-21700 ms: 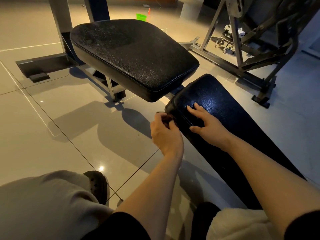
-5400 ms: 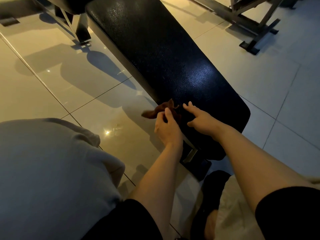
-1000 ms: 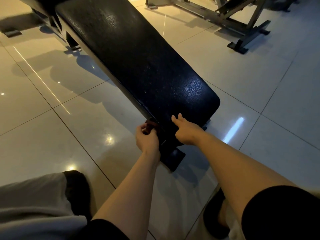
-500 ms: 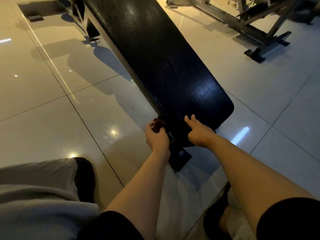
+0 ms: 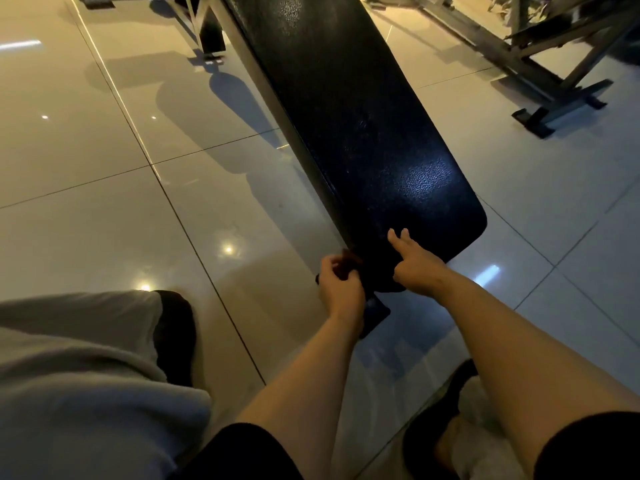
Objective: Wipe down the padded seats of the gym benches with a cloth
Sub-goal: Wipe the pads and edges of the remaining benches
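1. The cloth [image 5: 347,266], dark reddish-brown, is held bunched in the left hand [image 5: 341,289], whose fingers are curled around it, just at the near left edge of the padded bench seat [image 5: 363,133].
2. The right hand [image 5: 417,268] is laid on the near end of the seat, with two fingers stretched out and a little apart and the other fingers folded under; nothing is held by it.
3. The step in hand is judged to be the wiping of the side edge at the near end of the pad.
4. For a good result, the cloth should be pressed flat against the edge and drawn along it in one direction, and the rounded corner should be followed closely.
5. The bench should be kept steady by the right hand while the edge is wiped.
6. A clean fold of the cloth should be turned outward when the first is dirty.
7. No brand, label or writing can be read on the seat, the cloth or the metal frame [image 5: 540,81] behind; the light is dim.
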### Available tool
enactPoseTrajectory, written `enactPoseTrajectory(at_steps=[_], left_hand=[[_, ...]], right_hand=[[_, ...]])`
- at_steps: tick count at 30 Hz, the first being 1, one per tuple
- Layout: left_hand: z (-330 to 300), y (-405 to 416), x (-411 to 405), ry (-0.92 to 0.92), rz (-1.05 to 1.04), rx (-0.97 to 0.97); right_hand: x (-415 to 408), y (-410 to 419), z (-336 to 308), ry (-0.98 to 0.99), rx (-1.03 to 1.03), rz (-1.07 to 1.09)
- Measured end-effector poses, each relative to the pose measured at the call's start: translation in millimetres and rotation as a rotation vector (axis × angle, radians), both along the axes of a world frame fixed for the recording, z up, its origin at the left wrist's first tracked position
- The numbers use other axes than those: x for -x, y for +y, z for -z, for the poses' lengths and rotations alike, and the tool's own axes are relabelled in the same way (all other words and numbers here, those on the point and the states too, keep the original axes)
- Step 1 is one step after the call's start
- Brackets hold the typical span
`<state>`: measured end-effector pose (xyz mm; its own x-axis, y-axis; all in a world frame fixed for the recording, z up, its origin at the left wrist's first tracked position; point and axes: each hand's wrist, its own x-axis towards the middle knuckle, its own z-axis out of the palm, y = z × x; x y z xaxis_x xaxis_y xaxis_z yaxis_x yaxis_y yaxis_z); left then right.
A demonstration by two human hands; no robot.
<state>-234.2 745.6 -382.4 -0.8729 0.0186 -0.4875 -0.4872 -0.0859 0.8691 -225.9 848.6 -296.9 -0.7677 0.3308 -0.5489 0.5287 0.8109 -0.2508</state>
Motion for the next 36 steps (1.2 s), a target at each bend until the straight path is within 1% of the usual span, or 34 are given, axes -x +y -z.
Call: enactPoseTrajectory(at_steps=[1, 3, 5, 7, 9, 11, 13, 14, 16, 19, 21, 22, 26, 28, 30, 34, 36], left_hand=[[-5, 0, 9, 0.026, -0.057, 0.012], [-12, -1, 20, 0.054, -0.045, 0.029], [-9, -1, 18, 0.022, 0.089, 0.089], [3, -2, 3, -0.053, 0.251, 0.125], [13, -3, -13, -0.055, 0.296, 0.109], [9, -1, -18, 0.019, 0.172, 0.082], [-1, 4, -11, 0.102, 0.012, 0.111], [-3, 7, -5, 0.133, -0.031, 0.129], [-3, 12, 7, 0.129, -0.047, 0.146], [8, 14, 32, -0.020, -0.009, 0.217], [14, 10, 42, -0.083, 0.014, 0.225], [14, 8, 40, -0.071, 0.018, 0.225], [8, 13, -12, 0.150, 0.017, 0.147], [12, 16, -21, 0.198, -0.006, 0.178], [16, 20, -3, 0.182, -0.046, 0.210], [8, 16, 46, 0.029, -0.111, 0.203], [3, 9, 55, 0.055, -0.164, 0.187]], right_hand=[[-1, 0, 0, 0.003, 0.003, -0.003], [-1, 2, 1, 0.008, 0.006, -0.008], [0, 3, 1, 0.008, 0.002, -0.011], [0, 3, 0, 0.000, -0.005, -0.016], [0, 1, -1, 0.004, 0.006, -0.012], [0, 0, 1, 0.024, 0.027, 0.004], [-2, 0, 4, 0.038, 0.041, 0.018], [-2, 1, 5, 0.044, 0.045, 0.023], [-3, 0, 7, 0.050, 0.046, 0.020], [-2, 2, 5, 0.043, 0.058, 0.012], [-2, 4, 6, 0.041, 0.067, 0.005], [-2, 5, 7, 0.044, 0.069, 0.002], [-3, 6, 10, 0.056, 0.070, 0.001], [-2, 5, 10, 0.058, 0.073, 0.002], [-2, 5, 11, 0.064, 0.079, 0.006], [-4, 9, 13, 0.068, 0.102, 0.006], [-5, 11, 14, 0.072, 0.117, 0.008]])
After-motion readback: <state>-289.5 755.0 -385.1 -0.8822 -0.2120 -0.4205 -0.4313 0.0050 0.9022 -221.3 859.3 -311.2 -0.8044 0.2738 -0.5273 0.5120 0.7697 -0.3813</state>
